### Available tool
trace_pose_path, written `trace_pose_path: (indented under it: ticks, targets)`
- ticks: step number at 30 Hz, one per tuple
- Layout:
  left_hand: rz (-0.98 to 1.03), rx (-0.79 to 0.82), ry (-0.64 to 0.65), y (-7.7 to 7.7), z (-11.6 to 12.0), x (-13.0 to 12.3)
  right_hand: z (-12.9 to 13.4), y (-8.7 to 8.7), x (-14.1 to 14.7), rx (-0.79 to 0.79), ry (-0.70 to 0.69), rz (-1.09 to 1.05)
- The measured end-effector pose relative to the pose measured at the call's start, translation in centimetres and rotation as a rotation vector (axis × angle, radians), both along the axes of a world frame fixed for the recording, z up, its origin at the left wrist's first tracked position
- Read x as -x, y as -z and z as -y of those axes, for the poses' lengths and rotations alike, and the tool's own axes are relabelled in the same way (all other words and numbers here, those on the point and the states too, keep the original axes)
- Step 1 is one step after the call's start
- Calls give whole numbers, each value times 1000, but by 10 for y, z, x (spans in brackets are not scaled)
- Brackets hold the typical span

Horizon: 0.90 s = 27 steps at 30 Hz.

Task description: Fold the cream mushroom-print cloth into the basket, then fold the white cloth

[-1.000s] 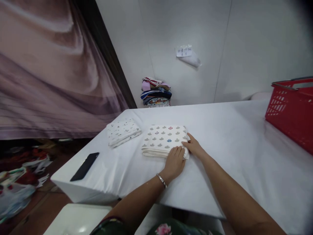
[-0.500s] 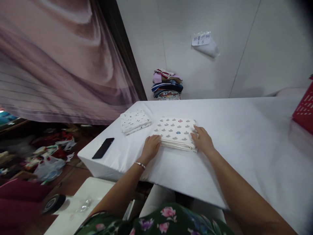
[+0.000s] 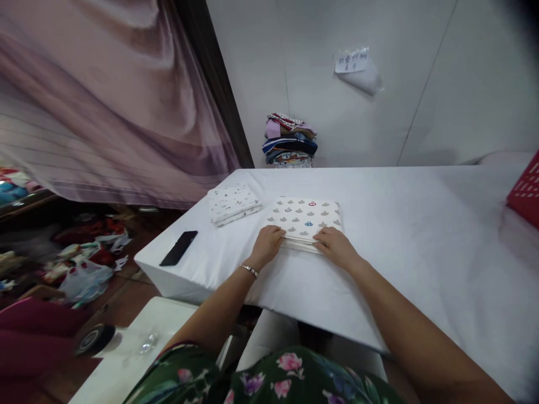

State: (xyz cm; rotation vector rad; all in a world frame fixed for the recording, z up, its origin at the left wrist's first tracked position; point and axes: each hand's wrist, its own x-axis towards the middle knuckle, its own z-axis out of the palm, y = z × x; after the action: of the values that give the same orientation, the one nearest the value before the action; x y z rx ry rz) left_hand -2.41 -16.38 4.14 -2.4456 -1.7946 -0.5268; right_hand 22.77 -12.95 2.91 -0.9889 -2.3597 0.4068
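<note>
A folded white cloth with grey duck-like shapes and a few red and blue motifs lies flat on the white-covered table. At its near left corner, the fingers of my left hand are closed on the front edge. My right hand pinches the same edge further right, with the thumb side against the layers. Several folded layers show between the two hands. Their undersides, and the fingertips beneath the cloth, are hidden. Behind my left hand sits a second folded white cloth with a small scattered print.
A black phone lies near the table's left edge. Stacked folded clothes stand beyond the far edge, against the wall. On the right is a red basket. A pink curtain hangs at left, above plastic bags on the floor.
My right hand has moved from the cloth's right side to its front edge, closer to my left hand. My left hand has shifted slightly right along that edge. Both now grip it.
</note>
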Motion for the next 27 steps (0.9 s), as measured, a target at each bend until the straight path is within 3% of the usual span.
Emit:
trace_pose_path:
  ticks: [9,15,23,27]
  targets:
    - [61,50,29,-2,-3,6,3,-3,3,-4,43,10]
    - [-10,53,53,-4,-5,4,5,-4,4,-36,43,79]
    - [-13,60,13,-8,-6,1,7,-3,8,-19,106,-2]
    - [24,41,30,-6,-4,4,8,-3,8,-82,75,-11]
